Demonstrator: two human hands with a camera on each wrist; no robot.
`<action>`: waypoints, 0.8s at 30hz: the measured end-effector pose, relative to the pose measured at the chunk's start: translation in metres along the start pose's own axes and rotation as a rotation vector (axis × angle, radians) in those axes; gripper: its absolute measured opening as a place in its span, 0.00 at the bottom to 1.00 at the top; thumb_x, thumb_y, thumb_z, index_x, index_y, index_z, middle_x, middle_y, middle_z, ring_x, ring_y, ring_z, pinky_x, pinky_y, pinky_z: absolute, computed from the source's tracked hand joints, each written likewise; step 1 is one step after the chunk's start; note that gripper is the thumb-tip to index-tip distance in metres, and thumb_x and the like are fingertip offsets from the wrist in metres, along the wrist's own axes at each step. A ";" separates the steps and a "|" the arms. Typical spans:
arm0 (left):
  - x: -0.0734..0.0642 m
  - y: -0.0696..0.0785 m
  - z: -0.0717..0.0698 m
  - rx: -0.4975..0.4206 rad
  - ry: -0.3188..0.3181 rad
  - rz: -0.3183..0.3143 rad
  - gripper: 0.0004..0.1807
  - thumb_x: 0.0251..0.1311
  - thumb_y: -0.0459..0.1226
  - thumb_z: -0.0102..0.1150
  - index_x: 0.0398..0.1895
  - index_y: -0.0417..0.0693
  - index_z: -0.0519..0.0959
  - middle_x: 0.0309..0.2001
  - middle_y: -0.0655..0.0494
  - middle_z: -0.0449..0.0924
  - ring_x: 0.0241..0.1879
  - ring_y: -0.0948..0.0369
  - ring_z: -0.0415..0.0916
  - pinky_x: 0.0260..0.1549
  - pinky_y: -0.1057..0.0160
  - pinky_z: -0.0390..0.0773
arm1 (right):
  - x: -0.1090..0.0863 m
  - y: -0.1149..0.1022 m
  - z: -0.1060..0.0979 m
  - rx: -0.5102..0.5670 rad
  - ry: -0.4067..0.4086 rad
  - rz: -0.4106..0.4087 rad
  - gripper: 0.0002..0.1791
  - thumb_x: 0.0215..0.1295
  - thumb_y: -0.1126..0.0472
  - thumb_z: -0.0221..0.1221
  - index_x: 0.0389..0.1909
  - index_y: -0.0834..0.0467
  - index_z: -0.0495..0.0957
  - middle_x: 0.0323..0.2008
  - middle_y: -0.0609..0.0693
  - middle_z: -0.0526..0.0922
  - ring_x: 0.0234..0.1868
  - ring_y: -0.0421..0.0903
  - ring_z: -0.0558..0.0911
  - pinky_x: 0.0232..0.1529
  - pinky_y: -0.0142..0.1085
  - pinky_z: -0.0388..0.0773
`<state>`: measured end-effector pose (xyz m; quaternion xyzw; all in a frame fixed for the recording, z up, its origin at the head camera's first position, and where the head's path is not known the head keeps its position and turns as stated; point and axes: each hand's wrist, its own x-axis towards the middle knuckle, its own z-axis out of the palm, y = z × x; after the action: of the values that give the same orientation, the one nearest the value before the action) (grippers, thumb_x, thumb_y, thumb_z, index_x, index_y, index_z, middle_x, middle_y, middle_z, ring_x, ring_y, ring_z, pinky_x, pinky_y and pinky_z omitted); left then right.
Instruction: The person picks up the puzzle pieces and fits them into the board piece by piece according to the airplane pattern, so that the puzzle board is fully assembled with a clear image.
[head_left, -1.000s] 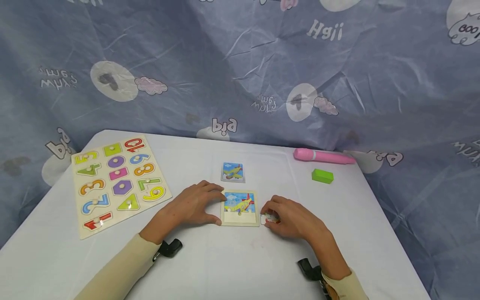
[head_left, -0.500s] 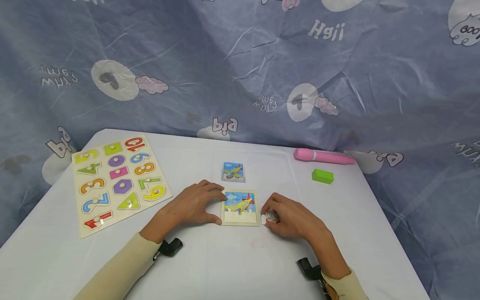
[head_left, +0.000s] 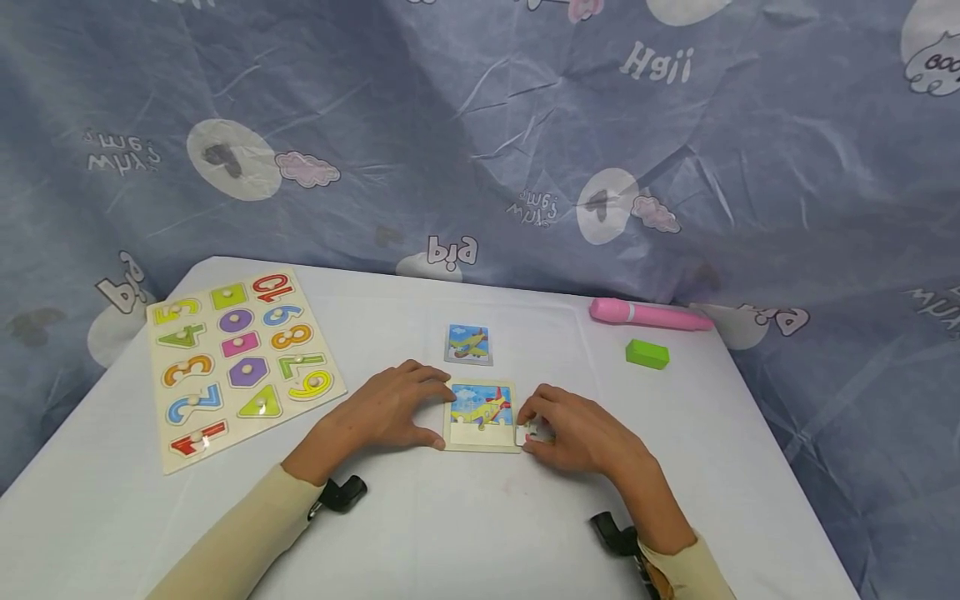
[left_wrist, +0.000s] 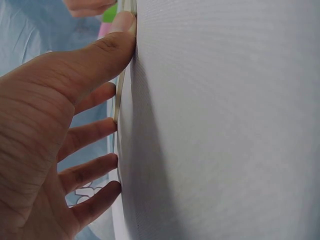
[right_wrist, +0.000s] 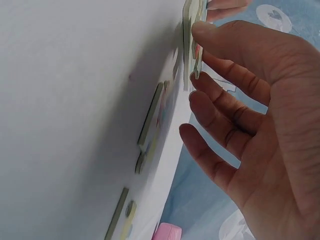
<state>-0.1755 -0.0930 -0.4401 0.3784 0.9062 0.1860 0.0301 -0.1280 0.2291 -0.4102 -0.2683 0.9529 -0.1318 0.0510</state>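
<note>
A small wooden jigsaw board (head_left: 480, 450) lies mid-table in the head view; an airplane picture fills its upper part, and a plain strip shows along the bottom. My left hand (head_left: 397, 406) rests at its left edge, thumb against the rim (left_wrist: 132, 7) and fingers spread in the left wrist view. At the board's right edge my right hand (head_left: 577, 429) pinches a jigsaw piece (head_left: 531, 432) between thumb and fingers. The right wrist view shows this pinched piece (right_wrist: 198, 62) close over the board. Flat loose pieces (right_wrist: 150, 115) lie on the cloth under that hand, hidden in the head view.
A matching airplane picture card (head_left: 468, 344) lies just behind the board. At the left is a large number-and-shape puzzle board (head_left: 213, 429). A green block (head_left: 647, 354) and a pink pen-shaped object (head_left: 651, 315) lie back right, near the table's far edge.
The right hand has shifted slightly left with the jigsaw piece, bringing it from beside the board to its right rim. The left hand keeps its place.
</note>
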 end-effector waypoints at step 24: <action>0.002 -0.001 -0.001 -0.001 -0.015 0.008 0.37 0.55 0.60 0.81 0.66 0.59 0.84 0.73 0.55 0.76 0.71 0.50 0.71 0.66 0.44 0.76 | 0.024 -0.021 0.003 -0.005 -0.022 -0.077 0.13 0.66 0.52 0.74 0.49 0.47 0.87 0.47 0.40 0.81 0.39 0.37 0.76 0.44 0.37 0.78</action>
<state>-0.1780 -0.0930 -0.4397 0.3835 0.9044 0.1836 0.0363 -0.1381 0.1988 -0.4077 -0.3065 0.9415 -0.1283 0.0556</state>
